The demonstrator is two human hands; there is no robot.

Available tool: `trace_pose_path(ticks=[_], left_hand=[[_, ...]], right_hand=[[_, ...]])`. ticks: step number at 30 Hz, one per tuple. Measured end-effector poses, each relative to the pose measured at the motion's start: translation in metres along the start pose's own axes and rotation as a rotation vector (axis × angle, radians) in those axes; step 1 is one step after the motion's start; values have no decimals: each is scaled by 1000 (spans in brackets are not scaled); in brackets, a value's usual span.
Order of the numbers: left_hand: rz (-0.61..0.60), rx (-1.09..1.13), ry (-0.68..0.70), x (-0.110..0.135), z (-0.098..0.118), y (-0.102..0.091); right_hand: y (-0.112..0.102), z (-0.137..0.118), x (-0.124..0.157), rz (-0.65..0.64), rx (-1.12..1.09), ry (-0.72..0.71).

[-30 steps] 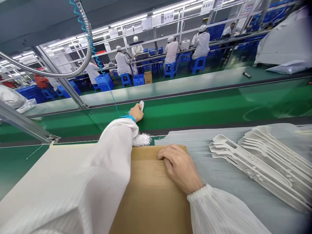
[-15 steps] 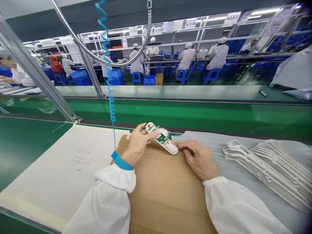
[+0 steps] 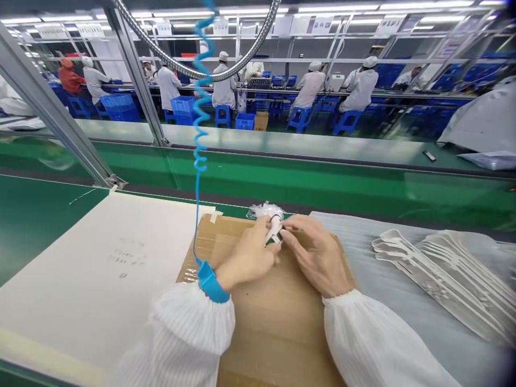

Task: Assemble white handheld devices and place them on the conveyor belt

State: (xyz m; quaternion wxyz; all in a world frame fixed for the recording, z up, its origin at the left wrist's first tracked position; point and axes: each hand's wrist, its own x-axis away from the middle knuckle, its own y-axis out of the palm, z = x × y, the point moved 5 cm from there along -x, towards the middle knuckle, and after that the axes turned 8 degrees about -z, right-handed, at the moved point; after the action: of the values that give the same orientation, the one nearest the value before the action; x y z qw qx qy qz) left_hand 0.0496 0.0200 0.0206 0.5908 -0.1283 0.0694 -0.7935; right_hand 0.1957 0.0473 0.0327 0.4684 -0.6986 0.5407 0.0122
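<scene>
Head view: left fingers [image 3: 263, 223] curled round white casing [image 3: 274, 228]; right fingers [image 3: 299, 222] pinching its edge.

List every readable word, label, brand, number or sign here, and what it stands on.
No text is legible.
White sheet at left: rows of dark marks, too faint and blurred to read.
Posted papers in the background: too small to read.
Held device: no lettering discernible.
</scene>
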Motion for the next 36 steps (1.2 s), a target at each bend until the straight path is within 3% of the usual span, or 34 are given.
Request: trace_pose_path(ticks=[3,5,8,12,14,19,24,26,28,31,35,36], left_hand=[[-71,-74,98,1,3,6],[-58,-67,82,-1,3,4],[94,56,0,-5,-2,-7],[331,292,21,-7,2,-31],[415,403,39,-5,5,-41],[588,584,22,1,3,-53],[585,638,38,3,5,-48],[563,631,26,3,6,-47],[534,641,14,3,7,-47],[521,679,5,4,8,-46],[489,710,41,6,13,-43],[453,711,56,5,15,-41]], right_hand=[[-4,2,5,31,246,-102],[-7,4,8,50,386,-127],[-6,3,10,5,383,-157],[-5,3,14,-25,209,-150],[-9,9,15,13,97,-88],[-11,35,-5,36,19,285],[28,34,-58,-151,143,303],[41,39,-70,-197,207,340],[40,43,-70,-206,264,347],[6,42,-46,-185,342,303],[-88,59,19,-50,510,364],[-112,65,37,12,670,391]])
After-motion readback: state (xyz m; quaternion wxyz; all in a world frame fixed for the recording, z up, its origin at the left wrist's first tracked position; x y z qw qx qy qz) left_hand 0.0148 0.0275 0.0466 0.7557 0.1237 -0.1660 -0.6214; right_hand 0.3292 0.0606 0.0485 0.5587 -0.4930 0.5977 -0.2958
